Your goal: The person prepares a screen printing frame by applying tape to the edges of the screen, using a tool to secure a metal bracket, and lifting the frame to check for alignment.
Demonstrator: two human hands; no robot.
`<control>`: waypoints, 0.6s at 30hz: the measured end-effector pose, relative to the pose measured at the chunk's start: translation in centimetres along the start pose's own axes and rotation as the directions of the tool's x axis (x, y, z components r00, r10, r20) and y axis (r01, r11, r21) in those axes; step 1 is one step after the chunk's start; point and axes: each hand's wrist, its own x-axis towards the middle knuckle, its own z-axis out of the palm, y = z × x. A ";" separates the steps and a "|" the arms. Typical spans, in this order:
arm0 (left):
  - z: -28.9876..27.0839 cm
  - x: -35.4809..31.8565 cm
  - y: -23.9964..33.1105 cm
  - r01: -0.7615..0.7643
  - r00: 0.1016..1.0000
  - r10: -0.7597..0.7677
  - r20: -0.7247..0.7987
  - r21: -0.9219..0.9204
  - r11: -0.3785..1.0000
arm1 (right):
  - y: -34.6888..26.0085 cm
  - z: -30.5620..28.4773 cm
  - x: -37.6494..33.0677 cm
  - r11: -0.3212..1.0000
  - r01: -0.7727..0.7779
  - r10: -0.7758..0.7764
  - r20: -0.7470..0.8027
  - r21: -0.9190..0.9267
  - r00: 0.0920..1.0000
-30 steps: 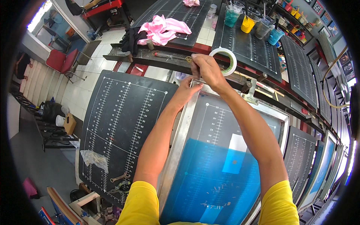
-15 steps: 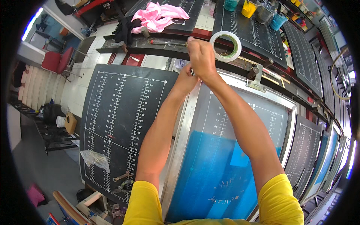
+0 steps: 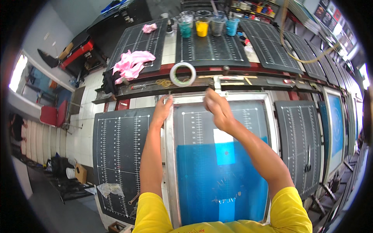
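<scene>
A silk-screen frame [image 3: 169, 163] with a pale metal border and blue-coated mesh [image 3: 202, 182] lies in front of me. My left hand [image 3: 161, 110] grips its far left corner, thumb along the edge. Over the far part of the mesh, right of the middle, is my right hand [image 3: 218, 110]. Motion smears its fingers, so I cannot make out whether they hold anything. Just beyond that hand, a metal hinge clamp [image 3: 220, 87] meets the frame's far edge. A roll of tape [image 3: 172, 76] stands on the dark rail [image 3: 136, 90] behind the frame.
Black ruled boards [image 3: 128, 155] flank the frame; the left one carries a plastic bag [image 3: 110, 190] and wrench [image 3: 134, 199], the right one scissors [image 3: 308, 161]. Beyond the rail are pink cloth [image 3: 132, 64] and several ink cups, one yellow [image 3: 202, 28]. A red chair [image 3: 54, 115] stands left.
My hands have separated: the left is now at the frame's corner, the right further right, near the hinge clamp. The view has swung to the right and tilted up.
</scene>
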 end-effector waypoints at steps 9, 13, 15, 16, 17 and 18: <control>0.4 -13.3 1.8 -0.119 0.961 0.217 -0.173 0.450 0.885 | -5.3 -19.8 -31.9 0.745 -0.188 0.103 -0.169 -0.640 0.980; 0.2 -26.1 1.3 -0.059 0.954 0.198 -0.226 0.507 0.860 | -8.6 -23.8 -40.6 0.572 -0.177 0.139 -0.118 -0.801 0.983; -0.3 -32.5 1.5 0.007 0.958 0.142 -0.251 0.514 0.858 | -8.7 -24.8 -43.4 0.527 -0.151 0.146 -0.085 -0.837 0.986; -0.8 -35.8 1.4 0.054 0.959 0.102 -0.266 0.520 0.852 | -8.5 -24.9 -44.5 0.512 -0.146 0.168 -0.068 -0.846 0.983; -1.0 -38.5 1.2 0.066 0.962 0.078 -0.261 0.499 0.864 | -8.3 -25.1 -45.6 0.491 -0.143 0.190 -0.055 -0.859 0.980; -1.3 -41.1 1.1 0.078 0.965 0.054 -0.256 0.477 0.875 | -8.1 -25.3 -46.6 0.467 -0.159 0.236 -0.051 -0.870 0.971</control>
